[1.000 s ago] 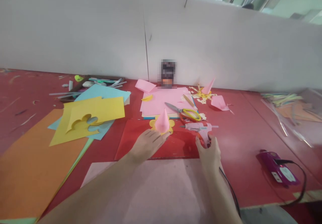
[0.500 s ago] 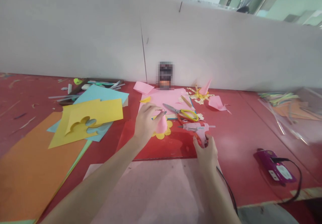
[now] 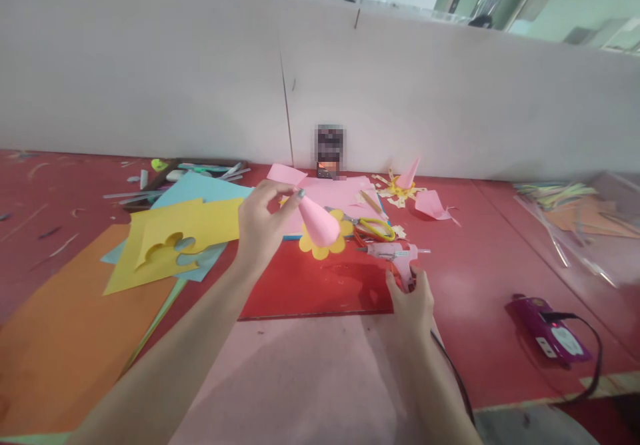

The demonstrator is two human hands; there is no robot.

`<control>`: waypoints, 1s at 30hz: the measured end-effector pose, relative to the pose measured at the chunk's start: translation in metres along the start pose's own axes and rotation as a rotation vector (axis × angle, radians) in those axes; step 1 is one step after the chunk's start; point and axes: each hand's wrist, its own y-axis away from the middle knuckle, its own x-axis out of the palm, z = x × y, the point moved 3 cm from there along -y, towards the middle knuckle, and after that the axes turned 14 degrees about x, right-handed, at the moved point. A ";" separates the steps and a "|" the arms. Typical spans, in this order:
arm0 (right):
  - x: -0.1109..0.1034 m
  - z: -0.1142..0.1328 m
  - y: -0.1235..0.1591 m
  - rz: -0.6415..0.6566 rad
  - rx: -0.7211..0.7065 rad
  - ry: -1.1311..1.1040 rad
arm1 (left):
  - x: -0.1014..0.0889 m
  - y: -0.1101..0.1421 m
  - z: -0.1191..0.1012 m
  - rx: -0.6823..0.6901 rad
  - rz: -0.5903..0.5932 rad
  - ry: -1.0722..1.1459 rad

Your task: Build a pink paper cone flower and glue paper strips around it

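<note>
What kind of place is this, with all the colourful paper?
It looks like a craft-making spot, maybe a classroom or workshop: there's cut yellow paper, scissors, and a glue gun in the person's right hand.

White wall panel [image 3: 165, 65]: diffuse, moderate light; no hard shadows.
Glossy red rectangular board [image 3: 310, 285]: small pale glints.
Pale pink flat sheet [image 3: 300, 372]: broad, soft shadows.
Small dark upright object [image 3: 330, 144]: coarsely pixelated.
Smooth red tabletop [image 3: 480, 265]: pale sheen at right; outer edges smeared.

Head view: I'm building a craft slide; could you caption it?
Left hand holds a pink cone with yellow petals by its tip; right hand grasps a pink glue gun.
</note>
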 end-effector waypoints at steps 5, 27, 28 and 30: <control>0.001 -0.002 -0.002 -0.006 -0.012 -0.010 | -0.013 -0.009 0.005 -0.057 -0.052 0.048; 0.000 -0.002 -0.001 0.002 0.001 0.027 | 0.010 0.048 -0.005 0.135 0.115 -0.003; 0.000 -0.002 -0.002 0.001 -0.002 0.025 | 0.009 0.054 -0.007 0.179 0.093 -0.031; 0.000 -0.003 -0.002 0.000 -0.007 0.020 | 0.009 0.066 -0.010 0.254 0.103 -0.064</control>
